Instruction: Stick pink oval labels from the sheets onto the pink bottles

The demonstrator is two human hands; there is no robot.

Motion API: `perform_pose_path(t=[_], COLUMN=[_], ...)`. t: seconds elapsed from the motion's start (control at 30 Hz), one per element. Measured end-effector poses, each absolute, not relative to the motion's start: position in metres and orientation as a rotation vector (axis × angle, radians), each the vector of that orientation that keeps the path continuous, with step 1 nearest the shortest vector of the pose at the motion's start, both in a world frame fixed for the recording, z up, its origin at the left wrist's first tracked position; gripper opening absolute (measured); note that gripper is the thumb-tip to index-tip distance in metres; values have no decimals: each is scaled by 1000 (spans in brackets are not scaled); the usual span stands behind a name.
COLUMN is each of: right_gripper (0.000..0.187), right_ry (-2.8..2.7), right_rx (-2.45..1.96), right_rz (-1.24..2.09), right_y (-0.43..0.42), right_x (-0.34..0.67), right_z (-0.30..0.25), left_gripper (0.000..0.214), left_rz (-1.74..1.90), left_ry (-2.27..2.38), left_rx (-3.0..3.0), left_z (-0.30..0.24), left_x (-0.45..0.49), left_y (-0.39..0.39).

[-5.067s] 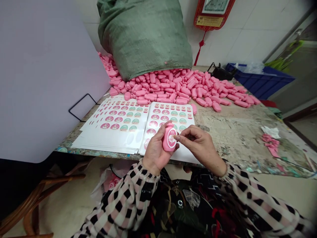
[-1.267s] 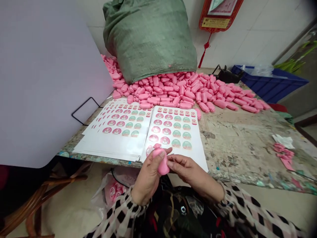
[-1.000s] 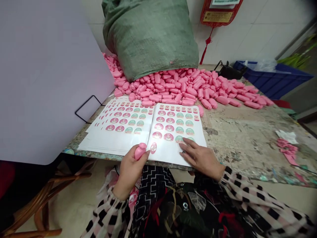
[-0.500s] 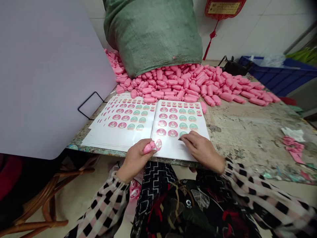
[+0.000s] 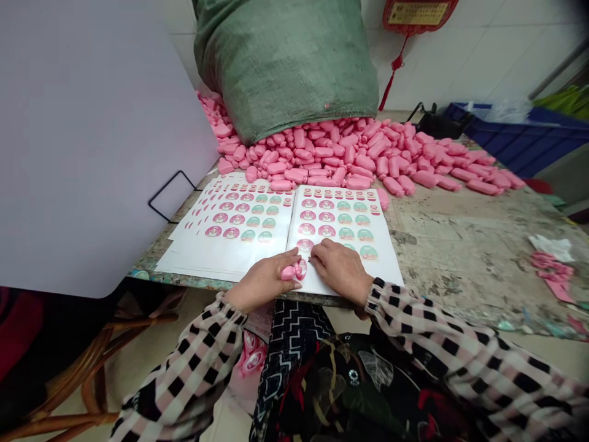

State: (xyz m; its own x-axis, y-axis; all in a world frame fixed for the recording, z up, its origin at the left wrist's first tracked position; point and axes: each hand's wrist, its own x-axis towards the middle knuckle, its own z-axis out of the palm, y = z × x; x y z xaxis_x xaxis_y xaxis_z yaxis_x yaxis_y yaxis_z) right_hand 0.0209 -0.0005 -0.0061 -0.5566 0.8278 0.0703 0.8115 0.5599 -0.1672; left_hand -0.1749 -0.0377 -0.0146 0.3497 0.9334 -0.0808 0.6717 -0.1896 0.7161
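Observation:
My left hand (image 5: 263, 281) is closed around a small pink bottle (image 5: 289, 272) at the table's front edge. An oval pink-and-white label (image 5: 302, 268) shows at the bottle's end, by my fingertips. My right hand (image 5: 343, 271) lies over the right-hand sticker sheet (image 5: 381, 270), palm down with its fingers curled and pressed together. Its fingertips are beside the lowest pink stickers, close to the bottle; whatever they may pinch is hidden. Rows of pink and green half-round stickers cover the sheet. More sticker sheets (image 5: 202, 258) lie fanned out on the left.
Pink bottles (image 5: 322, 153) are heaped across the back of the worktable (image 5: 442, 245), spilling from a green sack (image 5: 289, 67). A grey panel (image 5: 92, 147) stands at left. A blue crate (image 5: 515, 141) is at back right; pink scraps (image 5: 552, 270) and white tissue (image 5: 551, 248) lie right.
My right hand has moved left over the sheet, from the green stickers toward the bottle. My left hand has shifted slightly right with the bottle still in it.

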Motion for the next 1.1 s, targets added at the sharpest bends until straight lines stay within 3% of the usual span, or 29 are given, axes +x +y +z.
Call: perform_pose_path(t=[0.3,0.53,0.77,1.1], right_gripper=[22,17,19,17], right_ry=[-2711,-2335,-2205,-2238], right_rx=[-1327,-1518,-1641,-1505], right_rz=[272,539,527,242], right_y=[3,-15,-21,-28], right_x=[24,19,8,5], right_z=[-3,-20,-22,-13], left_gripper=[63,65,65,71], left_rz=[496,590,576,553], left_ry=[1344,1327,1337,1340], left_rx=[2026,1905,1889,1886], left_z=[-23,-25,-23,-24], left_x=[-179,-177,-175,-175], left_y=[-34,-36,-36,-35])
